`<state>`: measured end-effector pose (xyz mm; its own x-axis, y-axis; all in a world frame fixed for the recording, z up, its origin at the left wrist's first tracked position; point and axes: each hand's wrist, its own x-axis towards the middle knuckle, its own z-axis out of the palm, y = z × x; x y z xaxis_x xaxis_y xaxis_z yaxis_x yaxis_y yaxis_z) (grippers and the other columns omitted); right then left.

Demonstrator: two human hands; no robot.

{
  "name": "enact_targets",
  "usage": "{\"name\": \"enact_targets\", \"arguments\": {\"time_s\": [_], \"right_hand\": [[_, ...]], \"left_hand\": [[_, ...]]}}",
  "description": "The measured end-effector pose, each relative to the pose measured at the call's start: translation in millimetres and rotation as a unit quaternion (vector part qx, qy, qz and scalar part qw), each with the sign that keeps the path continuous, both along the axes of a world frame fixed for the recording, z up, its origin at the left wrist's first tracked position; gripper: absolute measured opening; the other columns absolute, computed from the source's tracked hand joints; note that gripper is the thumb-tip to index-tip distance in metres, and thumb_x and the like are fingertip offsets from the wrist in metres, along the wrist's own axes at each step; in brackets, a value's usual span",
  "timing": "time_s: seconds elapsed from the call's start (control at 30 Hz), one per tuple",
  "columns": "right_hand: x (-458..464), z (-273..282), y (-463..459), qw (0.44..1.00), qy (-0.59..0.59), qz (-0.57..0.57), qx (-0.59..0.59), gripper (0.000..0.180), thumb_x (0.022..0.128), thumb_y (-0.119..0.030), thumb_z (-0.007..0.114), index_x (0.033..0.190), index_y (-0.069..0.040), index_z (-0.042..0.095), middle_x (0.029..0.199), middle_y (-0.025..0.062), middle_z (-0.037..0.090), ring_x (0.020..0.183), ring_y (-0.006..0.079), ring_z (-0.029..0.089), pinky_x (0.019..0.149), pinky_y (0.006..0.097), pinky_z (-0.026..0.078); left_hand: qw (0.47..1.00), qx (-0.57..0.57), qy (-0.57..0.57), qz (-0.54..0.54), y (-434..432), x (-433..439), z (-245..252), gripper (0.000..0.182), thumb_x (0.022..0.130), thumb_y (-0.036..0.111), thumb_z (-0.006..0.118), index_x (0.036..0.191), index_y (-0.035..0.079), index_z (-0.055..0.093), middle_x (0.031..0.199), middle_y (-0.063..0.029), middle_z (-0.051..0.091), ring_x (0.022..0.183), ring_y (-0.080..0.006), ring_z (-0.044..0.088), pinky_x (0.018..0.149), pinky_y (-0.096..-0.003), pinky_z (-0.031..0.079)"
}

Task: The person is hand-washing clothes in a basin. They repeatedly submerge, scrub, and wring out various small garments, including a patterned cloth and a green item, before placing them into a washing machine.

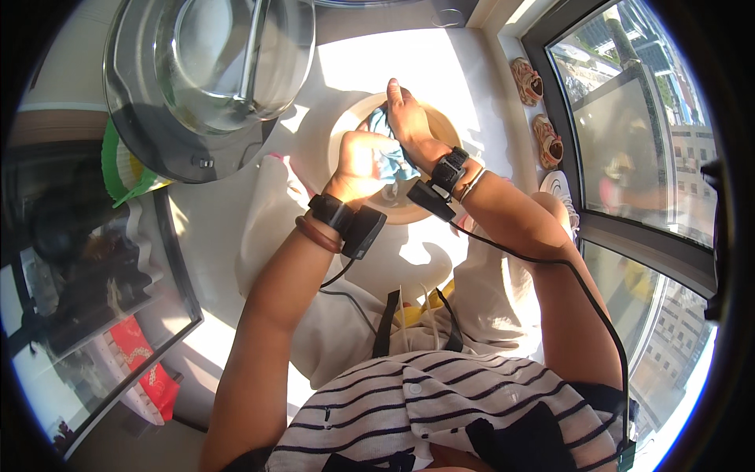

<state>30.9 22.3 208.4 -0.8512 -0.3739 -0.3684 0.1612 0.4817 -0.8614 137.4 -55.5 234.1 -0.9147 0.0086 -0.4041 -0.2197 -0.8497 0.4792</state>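
A light blue cloth (394, 165), bunched up, is between my two hands over a round pale basin (341, 138) on the floor. My left hand (361, 162) is closed on the cloth from the left, in bright sun. My right hand (408, 118) holds the cloth from the right, its thumb pointing up and away from me. The upper end of the cloth lies between the hands, and its lower folds hang under them. The inside of the basin is partly hidden by my hands and wrist devices.
A washing machine's round transparent lid (212, 88) juts in at upper left. On the right, pink-orange shoes (547, 141) and a white shoe (557, 187) line the window ledge. A glass door frame (177, 259) stands at left. A cable (501, 251) runs along my right arm.
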Motion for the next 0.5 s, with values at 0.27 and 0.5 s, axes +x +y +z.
{"name": "enact_targets", "arguments": {"time_s": [0.27, 0.5], "right_hand": [[73.2, 6.5, -0.5, 0.970, 0.226, 0.082, -0.022, 0.067, 0.102, -0.040, 0.045, 0.139, 0.016, 0.039, 0.148, 0.0368, 0.033, 0.142, 0.0520, 0.024, 0.118, 0.0510, 0.022], [70.6, 23.3, 15.0, 0.942, 0.264, 0.172, -0.114, 0.062, 0.103, -0.039, 0.044, 0.138, 0.013, 0.044, 0.144, 0.0332, 0.042, 0.141, 0.0496, 0.029, 0.118, 0.0505, 0.023]], "left_hand": [[0.991, 0.012, 0.041, 0.131, -7.4, -6.6, -12.5, 0.054, 0.099, 0.048, 0.049, 0.118, -0.002, 0.056, 0.115, -0.0142, 0.060, 0.107, -0.0248, 0.059, 0.093, -0.0363, 0.048], [0.991, -0.011, -0.003, 0.134, -11.2, -9.5, -7.8, 0.079, 0.093, 0.071, 0.043, 0.121, -0.001, 0.052, 0.116, -0.0149, 0.059, 0.108, -0.0242, 0.059, 0.096, -0.0366, 0.048]]}}
